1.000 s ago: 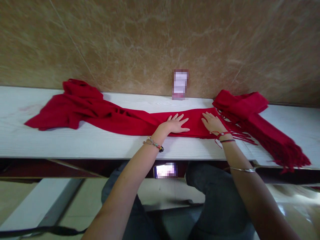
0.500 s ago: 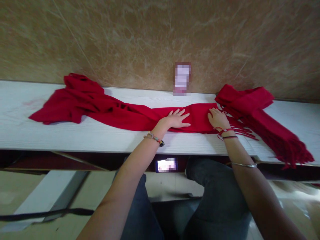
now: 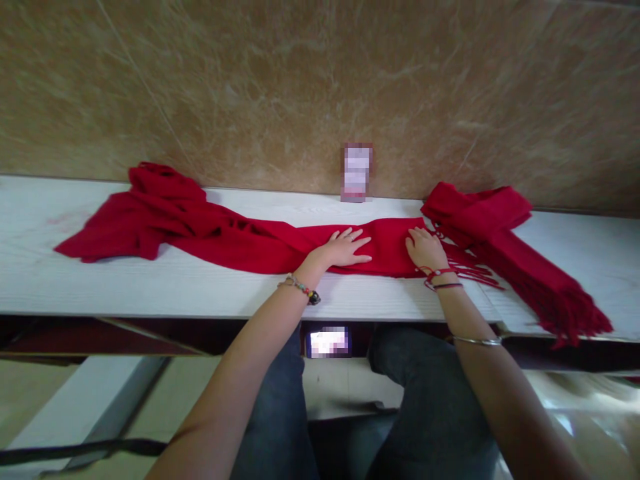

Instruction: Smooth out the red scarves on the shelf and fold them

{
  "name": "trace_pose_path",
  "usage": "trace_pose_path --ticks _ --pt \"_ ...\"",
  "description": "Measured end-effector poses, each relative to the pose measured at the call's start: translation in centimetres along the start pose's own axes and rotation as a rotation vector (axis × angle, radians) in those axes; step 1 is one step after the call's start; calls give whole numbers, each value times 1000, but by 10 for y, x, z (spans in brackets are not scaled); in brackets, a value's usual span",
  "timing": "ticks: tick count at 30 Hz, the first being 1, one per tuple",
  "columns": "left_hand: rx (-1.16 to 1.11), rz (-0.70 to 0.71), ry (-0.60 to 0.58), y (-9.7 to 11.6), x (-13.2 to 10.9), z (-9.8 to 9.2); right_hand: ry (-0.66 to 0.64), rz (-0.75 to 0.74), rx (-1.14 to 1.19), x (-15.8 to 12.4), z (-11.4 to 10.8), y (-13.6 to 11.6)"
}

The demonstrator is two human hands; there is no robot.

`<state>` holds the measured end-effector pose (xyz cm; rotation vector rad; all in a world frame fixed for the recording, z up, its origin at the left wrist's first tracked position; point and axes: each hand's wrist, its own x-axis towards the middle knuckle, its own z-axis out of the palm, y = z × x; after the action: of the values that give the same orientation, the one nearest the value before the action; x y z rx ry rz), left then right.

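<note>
A long red scarf (image 3: 235,245) stretches across the white table, bunched and wrinkled at the left and smoother toward its fringed right end. My left hand (image 3: 345,248) lies palm down on the flat part, fingers spread. Close to the fringe, my right hand (image 3: 427,248) rests on the same scarf, its fingers a little bent and near each other, gripping no visible fold. Just right of that hand is another red scarf (image 3: 515,247), folded into a narrow strip, with thick fringe at its lower right. Where the two meet, part of the first scarf's fringe is covered.
The white table (image 3: 125,287) runs along a brown marbled wall (image 3: 250,93). A small pixelated card-like item (image 3: 357,173) stands against the wall. Below the front edge, a phone-like lit screen (image 3: 329,342) sits on a dark ledge, above my knees.
The whole scene has shifted slightly down and left in view as my head moved. Both hands stay at about the same places on the scarf.
</note>
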<state>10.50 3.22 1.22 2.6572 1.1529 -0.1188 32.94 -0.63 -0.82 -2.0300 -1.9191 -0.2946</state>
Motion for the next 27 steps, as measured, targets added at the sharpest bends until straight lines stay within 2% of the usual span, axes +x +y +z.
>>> trace_pose_path --ticks 3,5,9,12,14,16,18,20,23,27 --pt "0 -8 3 0 -1 0 38 -52 14 1 -4 -5" --pt "2 -12 3 1 -2 -1 43 -144 51 1 -5 -11" --pt "8 -16 -1 3 -4 -2 -125 -312 70 0 -5 -16" --pt "14 -35 -11 4 -4 -2 -179 -214 -12 -1 -5 -3" --pt "15 -54 -12 5 -5 -2 -157 -97 -71 0 -6 9" --pt "16 -61 -10 6 -5 -2 -115 -47 -99 3 -9 14" --pt "18 -59 -11 7 -5 -2 -65 -86 -67 6 -10 8" --pt "20 -51 -8 6 -5 -2 -47 -189 5 9 -11 -8" --pt "24 -45 3 4 -3 0 -143 -313 59 11 -8 -33" --pt "25 -48 -1 2 0 2 -270 -259 32 12 -5 -40"
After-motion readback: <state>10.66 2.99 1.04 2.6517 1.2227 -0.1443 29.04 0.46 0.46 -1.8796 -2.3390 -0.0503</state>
